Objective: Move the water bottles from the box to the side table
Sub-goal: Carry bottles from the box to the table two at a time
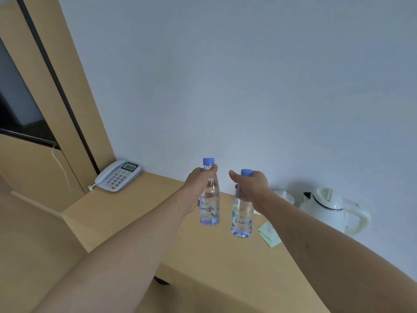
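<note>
1. Nearest: cardboard box flap [40, 206] at lower left edge. Box interior out of frame, so can't tell what's left in it.
2. Right hand [250, 188] grips the right bottle [242, 216] at the shoulder, fingers curled round just under the blue cap, thumb sticking out toward the left. Bottle hangs upright above the side table [203, 256]; can't tell if the base touches yet.
3. Left hand [199, 186] holds the left bottle [209, 204] the same way, fingers and thumb wrapped round neck and shoulder below the cap. Also upright, slightly further back, near the other bottle but not touching it.
4. Handling, my read: clear thin plastic, both look full and capped, so moderate weight, no spill risk. Walls will flex if squeezed mid-body; neck/shoulder is the stiff part and the cap ridge stops slip. Current hold is the right one. Label zone is smooth, worse for grip.
5. Paper sachets [269, 233] lie flat on the table just right of the right bottle. Set down clear of them or the base rocks.
6. Further back: white kettle [331, 211], lid shut, contents not visible. A second white item [284, 195] sits behind the right wrist, mostly hidden.
7. Far left corner: desk phone [118, 176] against the wall [248, 75].
</note>
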The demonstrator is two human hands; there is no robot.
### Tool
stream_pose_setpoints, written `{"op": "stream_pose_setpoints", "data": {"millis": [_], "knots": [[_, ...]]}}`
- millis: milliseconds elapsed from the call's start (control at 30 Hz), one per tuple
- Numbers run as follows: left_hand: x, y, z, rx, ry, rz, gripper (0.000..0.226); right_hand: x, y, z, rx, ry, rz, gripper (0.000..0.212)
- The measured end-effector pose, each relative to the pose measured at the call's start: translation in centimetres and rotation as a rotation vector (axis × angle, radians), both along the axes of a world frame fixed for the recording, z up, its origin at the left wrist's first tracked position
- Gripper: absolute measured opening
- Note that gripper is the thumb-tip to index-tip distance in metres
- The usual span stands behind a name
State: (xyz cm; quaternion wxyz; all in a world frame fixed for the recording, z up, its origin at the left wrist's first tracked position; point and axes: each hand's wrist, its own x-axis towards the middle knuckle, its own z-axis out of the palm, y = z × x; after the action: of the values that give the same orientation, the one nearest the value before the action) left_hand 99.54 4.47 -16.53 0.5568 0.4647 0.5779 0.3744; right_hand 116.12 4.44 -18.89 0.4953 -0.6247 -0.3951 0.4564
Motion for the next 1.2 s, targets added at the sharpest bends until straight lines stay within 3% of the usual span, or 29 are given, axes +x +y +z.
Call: {"op": "stream_pose_setpoints", "data": {"millis": [333, 567, 700, 933, 1200], "knots": [[0.3, 10.9, -4.9, -0.051, 0.066, -0.059, 0.033, 0.9, 9.1, -4.1, -0.094, -0.062, 0.082, 0.042], [0.5, 17.9, -8.6, -0.056, 0.184, -0.212, 0.025, 1.1, 13.0, -6.5, -0.217, -0.445, 0.058, 0.046], [1.0, 21.6, -10.1, -0.017, 0.279, -0.302, 0.033, 1.7, 15.3, -7.4, -0.283, -0.599, -0.021, 0.053], [2.5, 25.9, -12.9, 0.081, 0.455, -0.406, 0.033, 2.8, 18.0, -9.8, -0.363, -0.626, -0.202, 0.056], [3.5, 27.8, -15.3, 0.040, 0.429, -0.418, 0.037, 2.9, 20.1, -12.6, -0.406, -0.650, -0.226, 0.053]]}}
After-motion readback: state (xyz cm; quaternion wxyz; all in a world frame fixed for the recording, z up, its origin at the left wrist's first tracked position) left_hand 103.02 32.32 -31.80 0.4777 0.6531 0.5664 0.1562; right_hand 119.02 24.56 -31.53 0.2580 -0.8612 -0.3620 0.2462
